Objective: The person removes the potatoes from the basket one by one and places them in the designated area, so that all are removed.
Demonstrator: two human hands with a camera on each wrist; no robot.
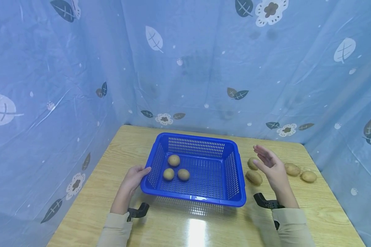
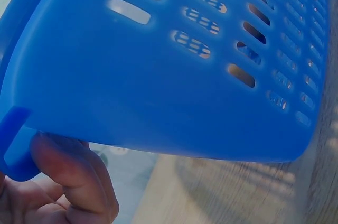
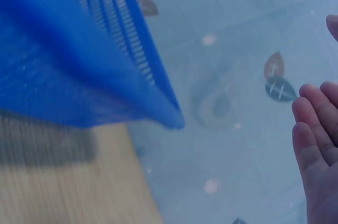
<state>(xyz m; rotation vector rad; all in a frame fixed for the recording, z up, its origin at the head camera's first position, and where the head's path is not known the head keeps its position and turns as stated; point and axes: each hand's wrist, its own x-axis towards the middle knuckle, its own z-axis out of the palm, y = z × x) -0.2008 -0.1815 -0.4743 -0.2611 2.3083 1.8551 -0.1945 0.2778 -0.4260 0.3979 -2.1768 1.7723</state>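
Hands first: the left hand (image 1: 135, 178) grips the near-left rim of the blue basket (image 1: 204, 199), which sits mid-table (image 1: 179, 230); the right hand (image 1: 270, 164) hovers empty, fingers straight. Three potatoes (image 1: 174, 160) lie inside the basket, four more potatoes (image 1: 254, 177) lie beyond the right hand.

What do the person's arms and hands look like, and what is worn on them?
Both hands are bare: no gloves or rings are visible. The left hand and the right hand come out of long beige sleeves reaching the wrists. A black mount sits at the left wrist, and a similar black one at the right.
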